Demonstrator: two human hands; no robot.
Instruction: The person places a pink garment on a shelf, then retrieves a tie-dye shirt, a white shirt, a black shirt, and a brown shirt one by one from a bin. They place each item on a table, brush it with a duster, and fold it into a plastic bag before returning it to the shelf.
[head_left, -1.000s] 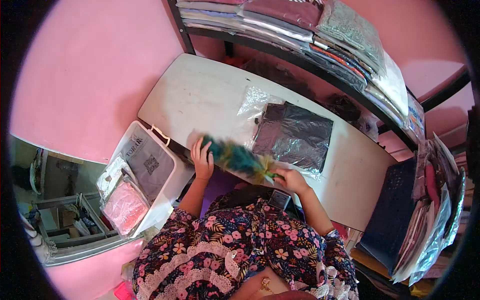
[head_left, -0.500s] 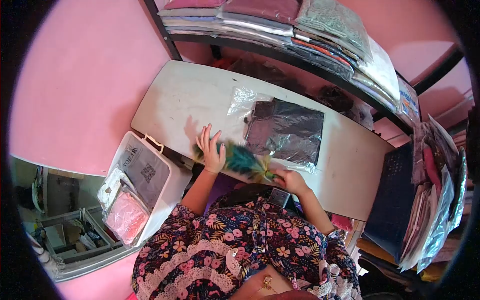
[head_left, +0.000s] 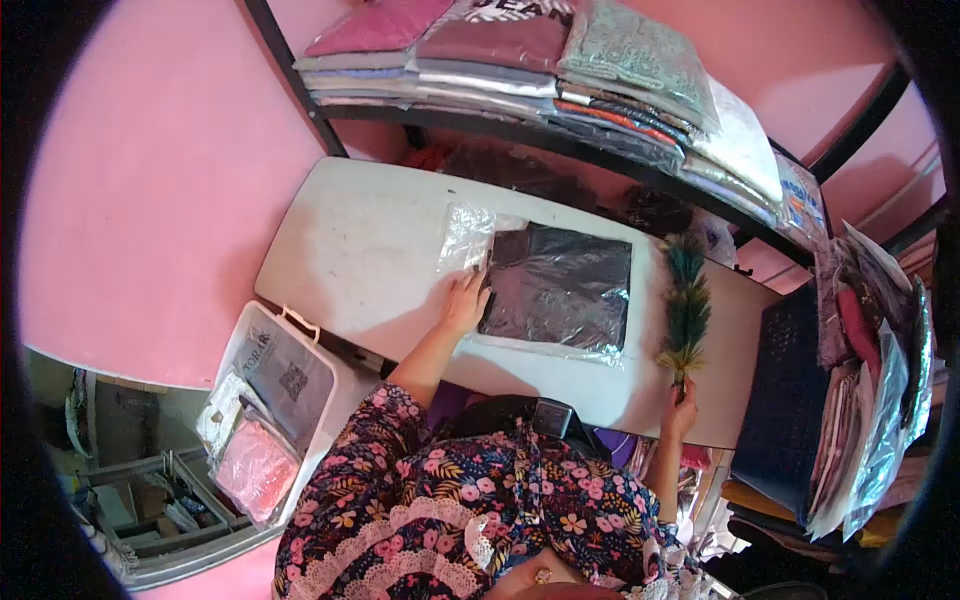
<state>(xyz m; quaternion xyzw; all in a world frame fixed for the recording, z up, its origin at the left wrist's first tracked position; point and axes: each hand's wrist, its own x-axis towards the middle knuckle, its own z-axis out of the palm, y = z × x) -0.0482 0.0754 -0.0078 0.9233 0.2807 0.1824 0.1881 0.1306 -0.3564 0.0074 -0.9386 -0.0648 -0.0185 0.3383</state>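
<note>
My right hand is closed around the handle of a feather duster. The duster's green-blue and yellow feathers point away from me, over the right part of the white table. My left hand reaches to the left edge of a dark folded garment in clear plastic. Its fingers are stretched out, at or on that edge. Clear plastic sticks out at the package's upper left, beyond my left fingertips.
Above the table's far side runs a black-framed shelf stacked with bagged garments. A white bin with packages stands at the left. On the right, a dark blue basket sits beside upright bagged garments.
My right hand has carried the feather duster to the right side of the table. My left hand has left the feathers and moved right to the dark package.
</note>
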